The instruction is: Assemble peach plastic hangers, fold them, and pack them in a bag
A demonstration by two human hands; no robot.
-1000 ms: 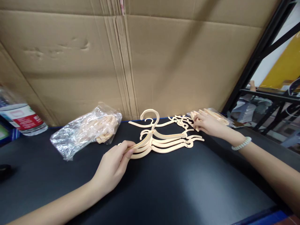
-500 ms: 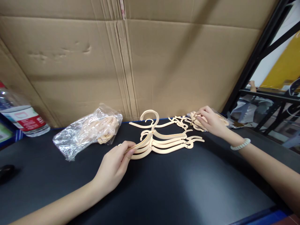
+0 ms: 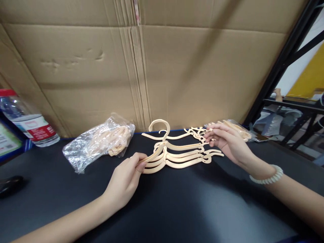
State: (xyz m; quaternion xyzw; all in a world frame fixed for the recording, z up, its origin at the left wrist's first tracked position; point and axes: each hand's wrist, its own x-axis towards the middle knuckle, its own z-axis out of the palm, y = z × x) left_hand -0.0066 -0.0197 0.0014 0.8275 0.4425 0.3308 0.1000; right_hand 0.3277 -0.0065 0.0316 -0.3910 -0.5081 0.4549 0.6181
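My left hand [image 3: 129, 175] pinches the left arm of a cream plastic clothes hanger [image 3: 159, 150], whose large hook points up. Beneath it lie several more cream hangers [image 3: 183, 165], stacked on the black tabletop. Past the right end of the stack, my right hand [image 3: 231, 145] is raised with its fingers curled; what they hold, if anything, I cannot make out. Beyond its fingertips is a loose pile of small cream hook-shaped pieces [image 3: 196, 132]. A clear plastic bag [image 3: 238, 127] holding cream pieces lies behind that hand and is partly hidden.
Another clear bag [image 3: 101, 140] of cream pieces lies at left. Farther left are a bottle [image 3: 35, 125] with a red-and-white label and a black mouse [image 3: 11, 185]. A cardboard wall [image 3: 202, 74] rises behind the table, and a black metal frame [image 3: 275, 74] stands at right.
My right hand has come away from the pieces at the back right, toward me and nearer the hangers' right ends. My left hand keeps its grip on the hanger. The view has shifted slightly.
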